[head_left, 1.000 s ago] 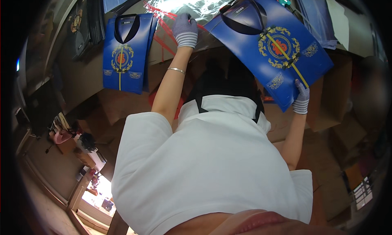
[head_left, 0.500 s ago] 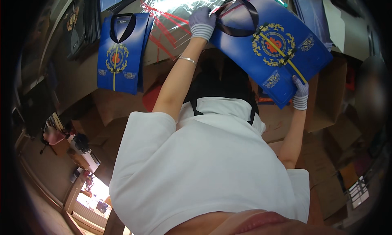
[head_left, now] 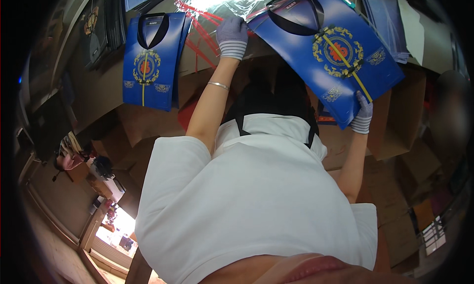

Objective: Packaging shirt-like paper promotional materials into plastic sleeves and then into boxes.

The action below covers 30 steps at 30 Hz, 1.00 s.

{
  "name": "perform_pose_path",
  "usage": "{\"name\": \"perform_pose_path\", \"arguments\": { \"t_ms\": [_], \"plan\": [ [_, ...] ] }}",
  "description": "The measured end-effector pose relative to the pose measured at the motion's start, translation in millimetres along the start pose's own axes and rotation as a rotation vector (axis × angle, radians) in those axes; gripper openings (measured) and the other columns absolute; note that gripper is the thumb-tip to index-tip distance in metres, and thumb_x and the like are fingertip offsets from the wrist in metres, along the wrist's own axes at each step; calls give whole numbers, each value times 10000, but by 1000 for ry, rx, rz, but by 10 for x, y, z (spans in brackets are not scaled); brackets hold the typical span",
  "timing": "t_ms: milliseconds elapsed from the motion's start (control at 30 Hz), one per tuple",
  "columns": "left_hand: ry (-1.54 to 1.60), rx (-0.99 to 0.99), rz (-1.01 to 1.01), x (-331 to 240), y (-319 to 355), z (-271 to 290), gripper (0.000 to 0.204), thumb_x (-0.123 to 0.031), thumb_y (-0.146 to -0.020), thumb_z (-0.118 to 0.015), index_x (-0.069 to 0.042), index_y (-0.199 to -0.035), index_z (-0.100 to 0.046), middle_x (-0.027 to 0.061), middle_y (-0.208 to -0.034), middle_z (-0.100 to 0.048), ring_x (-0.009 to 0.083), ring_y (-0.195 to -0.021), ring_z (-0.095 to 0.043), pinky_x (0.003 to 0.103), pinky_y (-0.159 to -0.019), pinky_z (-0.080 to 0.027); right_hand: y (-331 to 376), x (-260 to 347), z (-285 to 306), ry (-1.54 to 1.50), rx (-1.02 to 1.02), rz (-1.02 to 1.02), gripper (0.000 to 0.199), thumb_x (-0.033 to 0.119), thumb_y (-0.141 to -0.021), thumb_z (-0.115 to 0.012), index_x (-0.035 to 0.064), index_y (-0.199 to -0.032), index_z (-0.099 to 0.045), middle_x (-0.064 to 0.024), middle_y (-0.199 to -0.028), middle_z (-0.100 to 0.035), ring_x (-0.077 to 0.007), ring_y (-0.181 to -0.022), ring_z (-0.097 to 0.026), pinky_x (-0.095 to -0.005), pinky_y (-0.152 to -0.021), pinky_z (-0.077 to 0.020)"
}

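Note:
A blue gift bag (head_left: pixel 380 76) with black ribbon handles, a round gold wreath and a red emblem lies tilted at the table's edge on the right. My right hand (head_left: pixel 364 111), in a grey striped glove, grips its lower edge, thumb lying on the front face. My gloved left hand (head_left: pixel 232 37) is apart from the bag, at the clear plastic sleeves (head_left: pixel 217 0) and the red strips (head_left: pixel 200 34). Its fingers are curled together, and what they hold, if anything, is hidden.
Another blue gift bag (head_left: pixel 129 69) lies at the left, overhanging the table edge. Dark flat bags (head_left: pixel 94 32) are stacked beyond it. More blue bags (head_left: pixel 380 17) and a white sheet (head_left: pixel 411 29) lie at the far right. An open cardboard box (head_left: pixel 402 116) stands below the right side.
My left hand has left the handle end of the right-hand gift bag and moved left to the plastic and red strips. My right hand keeps its grip on the bag.

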<state>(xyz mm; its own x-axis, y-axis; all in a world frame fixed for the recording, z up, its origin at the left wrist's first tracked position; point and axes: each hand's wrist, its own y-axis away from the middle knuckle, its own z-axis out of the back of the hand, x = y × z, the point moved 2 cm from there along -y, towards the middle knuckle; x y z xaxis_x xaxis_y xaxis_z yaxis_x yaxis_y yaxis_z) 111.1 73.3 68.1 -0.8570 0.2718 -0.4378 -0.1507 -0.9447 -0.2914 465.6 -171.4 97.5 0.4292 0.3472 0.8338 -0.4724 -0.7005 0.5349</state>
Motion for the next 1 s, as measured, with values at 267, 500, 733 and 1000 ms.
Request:
{"name": "perform_pose_path", "arguments": {
  "t_ms": [267, 500, 733, 1000],
  "plan": [
    [322, 114, -64, -654, 226, 204, 183, -180, -714, -630, -67, -857, -618, 118, -733, -611, 264, -684, -594, 350, -631, -472, 264, -111, -426, 24, -76, 101, 394, 168, -750, -669, -2, -1070, -513, -69, -951, -545, -163, -819, -535, -283, -777, -451],
    [1126, 368, 982, 379, 1, -626, 161, -111, -829, -565, 10, -934, -584, 82, -777, -632, 143, -562, -573, 245, -482, -482, -161, -698, -407, 621, 689, -878, 365, 355, -832, -542, 3, -917, -590, -162, -768, -641, -258, -589, -622, -374, -537, -514],
    [833, 435, 993, 308, -292, -607, 164, -88, -799, -567, -9, -935, -612, 79, -691, -633, 136, -546, -589, 248, -459, -472, -2235, 813, -1624, 1149, 143, 615, 290, 282, -806, -509, 46, -942, -610, -177, -893, -615, -351, -831, -585, -412, -717, -468],
    [355, 349, 798, 672, -359, -552, 272, -227, -732, -672, -6, -890, -661, 74, -708, -638, 113, -584, -550, 254, -552, -455, -2767, 678, -2311, 1561, 178, 605, 331, 348, -757, -556, 98, -958, -639, -183, -922, -614, -366, -835, -588, -429, -724, -478]
  ]
}}
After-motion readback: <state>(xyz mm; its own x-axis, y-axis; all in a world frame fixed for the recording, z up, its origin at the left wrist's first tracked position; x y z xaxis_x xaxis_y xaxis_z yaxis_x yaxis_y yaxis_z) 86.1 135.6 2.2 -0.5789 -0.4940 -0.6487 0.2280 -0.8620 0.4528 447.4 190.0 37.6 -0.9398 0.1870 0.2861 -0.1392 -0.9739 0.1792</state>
